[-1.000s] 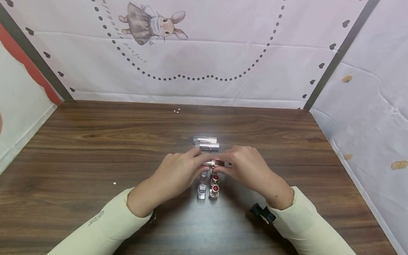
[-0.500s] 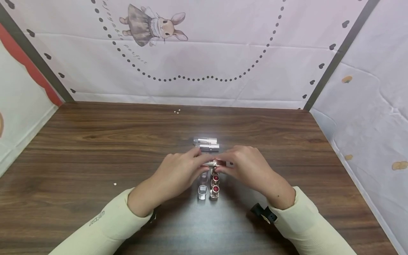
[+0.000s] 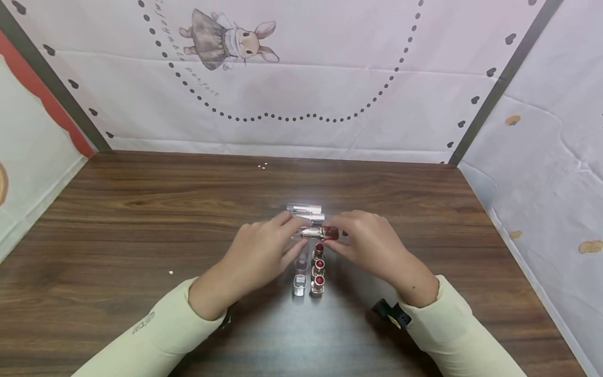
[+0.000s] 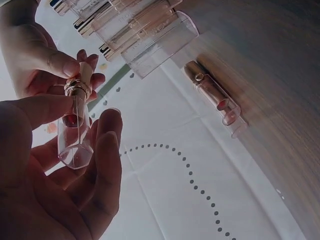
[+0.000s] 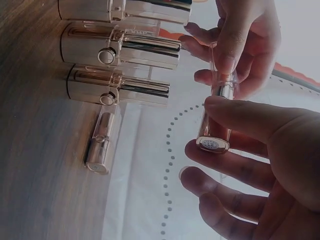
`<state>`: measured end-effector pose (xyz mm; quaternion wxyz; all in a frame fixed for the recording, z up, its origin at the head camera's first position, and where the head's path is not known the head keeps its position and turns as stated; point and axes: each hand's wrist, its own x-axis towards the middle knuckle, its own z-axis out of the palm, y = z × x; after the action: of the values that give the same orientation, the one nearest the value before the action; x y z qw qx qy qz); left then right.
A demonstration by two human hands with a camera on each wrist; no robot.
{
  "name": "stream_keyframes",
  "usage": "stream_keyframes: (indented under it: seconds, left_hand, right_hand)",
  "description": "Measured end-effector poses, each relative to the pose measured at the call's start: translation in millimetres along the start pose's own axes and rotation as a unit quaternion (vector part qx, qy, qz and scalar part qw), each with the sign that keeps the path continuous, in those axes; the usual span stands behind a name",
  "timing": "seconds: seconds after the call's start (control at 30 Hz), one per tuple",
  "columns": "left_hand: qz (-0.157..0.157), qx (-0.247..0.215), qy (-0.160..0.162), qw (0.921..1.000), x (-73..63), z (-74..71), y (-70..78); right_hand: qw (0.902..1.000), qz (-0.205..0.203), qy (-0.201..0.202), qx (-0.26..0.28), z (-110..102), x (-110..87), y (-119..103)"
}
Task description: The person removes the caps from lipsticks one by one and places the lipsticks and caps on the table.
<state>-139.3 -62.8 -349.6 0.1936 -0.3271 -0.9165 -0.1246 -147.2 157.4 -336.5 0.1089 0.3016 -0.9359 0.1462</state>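
Note:
Both hands hold one lipstick [image 3: 313, 233] level above the table. My left hand [image 3: 264, 248] pinches its clear cap [image 4: 75, 147], which lies around the red bullet [image 4: 73, 120]. My right hand [image 3: 372, 243] pinches the shiny reddish base [image 5: 216, 131] between thumb and index finger. Under the hands, three uncapped lipsticks [image 3: 318, 268] stand upright in a row with red tips showing. Left of them, clear caps [image 3: 300, 285] stand in a parallel row, the farther ones partly behind my left hand. Two lipsticks [image 3: 306, 209] with clear caps lie side by side beyond my fingers.
The dark wood table [image 3: 141, 209] reaches to a printed cloth wall [image 3: 330, 89] at the back. Cloth also hangs at both sides. Small white bits [image 3: 263, 166] lie near the back edge, and another white bit [image 3: 171, 272] lies left of my left hand.
The held lipstick has moved slightly away from me, and more of its middle shows between my hands. The farthest standing lipstick is now more visible. The other lipsticks stay in place.

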Motion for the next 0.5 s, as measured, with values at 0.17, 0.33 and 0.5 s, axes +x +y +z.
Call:
stream_keyframes:
  seconds: [0.17,0.33,0.5]
  left_hand:
    - [0.000,-0.003,0.003,1.0000,0.1,0.3,-1.3]
    - [-0.002,-0.004,0.009,0.9999,0.1,0.4,-2.8]
    - [-0.007,0.001,0.015,0.9999,0.2,-0.6,-3.8]
  right_hand:
    - [0.9998,0.011,0.001,0.018,1.3,0.9,2.4]
    - [0.9985,0.030,-0.013,0.043,1.5,3.0,3.5]
    - [0.9967,0.046,-0.025,0.063,2.4,4.9,5.0]
